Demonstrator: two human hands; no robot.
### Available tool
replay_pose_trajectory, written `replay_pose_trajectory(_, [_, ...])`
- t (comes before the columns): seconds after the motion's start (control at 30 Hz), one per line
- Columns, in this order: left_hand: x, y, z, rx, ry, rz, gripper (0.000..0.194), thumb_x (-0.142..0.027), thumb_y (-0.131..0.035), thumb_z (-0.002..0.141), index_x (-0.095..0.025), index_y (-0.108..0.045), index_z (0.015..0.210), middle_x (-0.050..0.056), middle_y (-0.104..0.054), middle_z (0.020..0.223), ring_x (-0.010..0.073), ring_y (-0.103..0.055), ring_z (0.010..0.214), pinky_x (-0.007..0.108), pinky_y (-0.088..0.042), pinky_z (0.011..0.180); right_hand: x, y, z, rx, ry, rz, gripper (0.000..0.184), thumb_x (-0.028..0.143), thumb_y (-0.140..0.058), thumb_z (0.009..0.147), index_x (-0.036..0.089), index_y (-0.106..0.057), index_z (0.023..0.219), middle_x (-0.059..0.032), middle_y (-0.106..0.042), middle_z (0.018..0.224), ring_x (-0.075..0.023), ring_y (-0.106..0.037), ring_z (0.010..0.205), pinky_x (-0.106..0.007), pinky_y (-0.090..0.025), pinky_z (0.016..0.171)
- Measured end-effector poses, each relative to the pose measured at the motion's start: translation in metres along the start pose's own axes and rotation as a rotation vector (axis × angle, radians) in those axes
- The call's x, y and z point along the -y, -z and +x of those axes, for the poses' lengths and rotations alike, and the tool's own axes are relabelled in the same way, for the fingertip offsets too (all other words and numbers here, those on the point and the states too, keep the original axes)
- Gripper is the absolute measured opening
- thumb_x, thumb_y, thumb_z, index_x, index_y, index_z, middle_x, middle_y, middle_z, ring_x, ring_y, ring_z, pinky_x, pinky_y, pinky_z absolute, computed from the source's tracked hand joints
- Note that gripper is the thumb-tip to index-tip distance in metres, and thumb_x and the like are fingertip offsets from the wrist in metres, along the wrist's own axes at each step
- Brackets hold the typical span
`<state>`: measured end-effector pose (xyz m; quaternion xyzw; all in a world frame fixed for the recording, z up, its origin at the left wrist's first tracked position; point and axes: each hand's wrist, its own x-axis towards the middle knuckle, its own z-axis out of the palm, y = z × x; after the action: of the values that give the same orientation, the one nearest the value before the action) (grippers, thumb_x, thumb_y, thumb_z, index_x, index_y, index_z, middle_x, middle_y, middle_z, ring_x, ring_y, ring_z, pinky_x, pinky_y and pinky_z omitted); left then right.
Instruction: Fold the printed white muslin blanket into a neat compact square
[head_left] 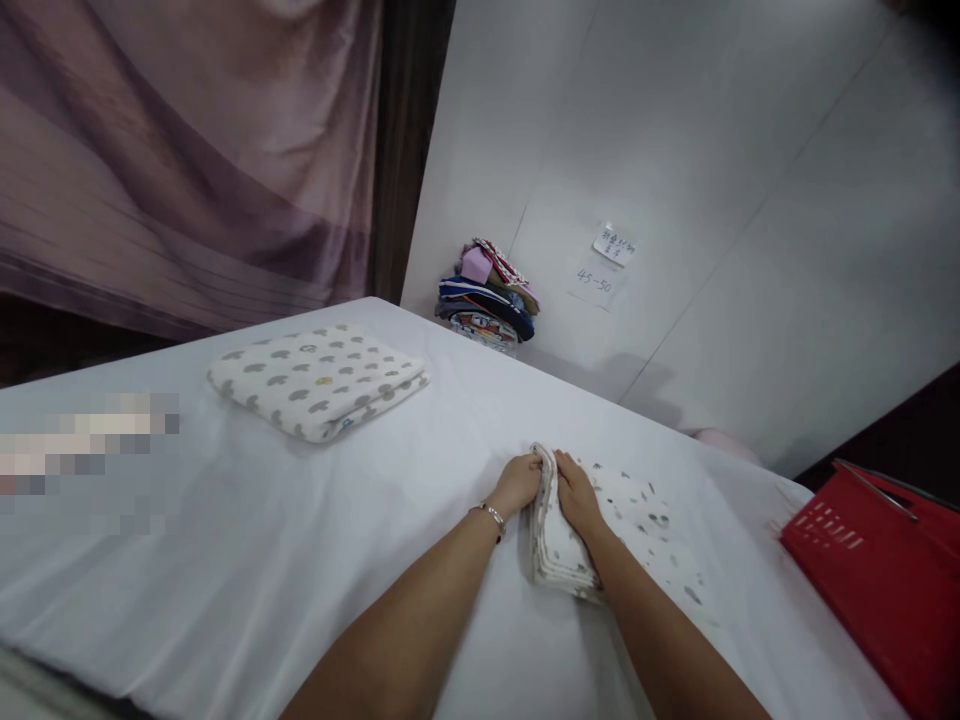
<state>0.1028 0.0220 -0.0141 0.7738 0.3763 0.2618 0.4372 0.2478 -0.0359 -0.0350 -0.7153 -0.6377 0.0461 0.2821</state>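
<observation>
A white cloth (556, 548) with small grey leaf-like prints is folded in several layers, its left part raised in a thick fold and its right part (649, 520) lying flat on the table. My left hand (520, 482), with a bracelet at the wrist, is closed on the upper left edge of that fold. On the other side of the fold, my right hand (579, 492) lies flat against the cloth, fingers stretched toward its far edge. Farther left rests another folded white cloth (322, 375) with grey cloud-like shapes, apart from both hands.
The table (420, 470) has a white cover. A red basket (877, 570) with a metal handle stands at right. Several folded fabrics (487, 295) are stacked beyond the far edge. Paper notes (596, 280) hang on the wall. A pixelated patch hides something at far left.
</observation>
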Motion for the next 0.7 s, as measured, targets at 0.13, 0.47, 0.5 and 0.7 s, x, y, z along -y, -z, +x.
replay_pose_trajectory(0.13, [-0.002,0.001,0.003,-0.065,0.026,0.048,0.029,-0.022,-0.042,0.083,-0.022,-0.068,0.095,0.004,-0.070,0.099,0.0160,-0.062,0.090,0.022,-0.044,0.077,0.002,-0.001,-0.002,-0.010,-0.016,-0.022,0.053,0.015,-0.032,0.082,0.020,-0.048,0.133,-0.0050,-0.046,0.139,-0.0193,-0.033,0.133,-0.043,-0.022,0.110])
replay_pose_trajectory(0.47, [-0.006,0.002,0.015,-0.179,0.206,0.219,0.027,-0.036,-0.047,0.081,-0.019,-0.064,0.094,0.009,-0.069,0.097,0.0231,-0.062,0.092,0.030,-0.044,0.075,-0.001,-0.001,0.001,0.007,0.024,-0.053,0.052,0.014,-0.034,0.084,0.024,-0.047,0.133,-0.0038,-0.048,0.137,-0.0194,-0.037,0.130,-0.043,-0.025,0.109])
replay_pose_trajectory(0.5, [-0.007,0.002,0.016,-0.174,0.208,0.230,0.028,-0.037,-0.047,0.081,-0.019,-0.064,0.093,0.009,-0.068,0.097,0.0234,-0.062,0.092,0.030,-0.044,0.075,0.000,0.000,0.002,0.007,0.024,-0.056,0.052,0.015,-0.034,0.084,0.024,-0.047,0.133,-0.0038,-0.048,0.137,-0.0196,-0.037,0.130,-0.043,-0.025,0.109])
replay_pose_trajectory(0.7, [-0.010,0.003,0.022,-0.110,0.216,0.273,0.028,-0.035,-0.048,0.080,-0.016,-0.068,0.086,0.014,-0.069,0.095,0.0241,-0.064,0.090,0.029,-0.044,0.071,0.004,0.000,0.000,0.018,0.002,-0.071,0.053,0.015,-0.033,0.084,0.021,-0.046,0.134,-0.0055,-0.047,0.138,-0.0207,-0.032,0.133,-0.044,-0.023,0.109])
